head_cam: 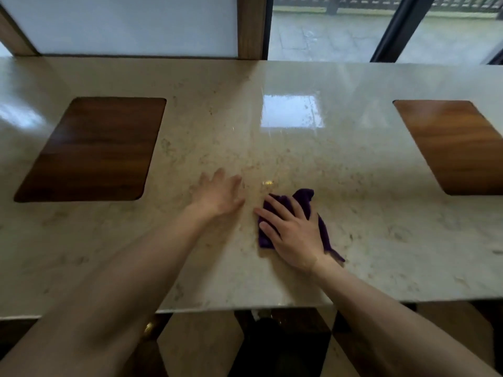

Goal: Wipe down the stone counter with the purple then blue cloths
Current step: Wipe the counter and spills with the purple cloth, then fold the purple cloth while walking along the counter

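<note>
Your crumpled purple cloth [307, 213] lies near the table's front edge on the polished beige stone table [381, 213], pinned under your right hand [292, 235], fingers spread flat. At its nine o'clock, your left hand [217, 195] rests open-fingered on the stone, with inset dark wooden panels [92, 148] at ten and two o'clock.

One purple cloth [304, 210], two hands, two wooden insets [92, 148], perhaps two window panes [326, 28].

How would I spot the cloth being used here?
Start at the pale stone counter between two dark wooden inlays. Near its front edge, under the flat right hand, lies a small crumpled purple cloth, the only vivid colour there.
</note>
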`<action>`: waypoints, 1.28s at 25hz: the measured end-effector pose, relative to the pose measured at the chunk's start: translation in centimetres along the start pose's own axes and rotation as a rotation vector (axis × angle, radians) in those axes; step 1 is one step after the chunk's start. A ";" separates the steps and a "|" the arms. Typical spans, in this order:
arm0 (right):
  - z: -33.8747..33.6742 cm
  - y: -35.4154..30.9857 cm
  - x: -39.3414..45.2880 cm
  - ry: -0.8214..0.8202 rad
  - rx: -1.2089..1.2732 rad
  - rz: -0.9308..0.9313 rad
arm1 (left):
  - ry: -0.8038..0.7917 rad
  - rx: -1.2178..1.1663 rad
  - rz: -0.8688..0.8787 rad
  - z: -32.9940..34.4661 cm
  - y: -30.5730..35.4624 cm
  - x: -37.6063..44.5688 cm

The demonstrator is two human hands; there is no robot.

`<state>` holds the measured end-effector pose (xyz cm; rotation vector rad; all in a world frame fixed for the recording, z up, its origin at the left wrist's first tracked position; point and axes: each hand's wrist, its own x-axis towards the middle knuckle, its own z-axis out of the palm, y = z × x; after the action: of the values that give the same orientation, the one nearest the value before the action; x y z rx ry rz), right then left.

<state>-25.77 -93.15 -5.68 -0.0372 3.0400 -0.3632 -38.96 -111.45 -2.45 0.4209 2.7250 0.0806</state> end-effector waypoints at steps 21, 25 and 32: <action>-3.9 1.1 -9.1 -0.209 0.165 0.351 | 0.061 -0.482 0.070 5.3 8.5 -15.5; -5.0 3.0 -9.5 -0.217 0.316 0.337 | -0.008 -0.591 -0.028 4.8 10.4 -14.3; -5.8 3.0 -11.8 -0.045 0.556 0.460 | -0.052 -0.882 -0.136 3.9 11.2 -14.7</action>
<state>-14.56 -88.47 0.08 0.6551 2.6700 -1.1049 -21.37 -105.23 0.56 -0.0245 2.3469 1.1452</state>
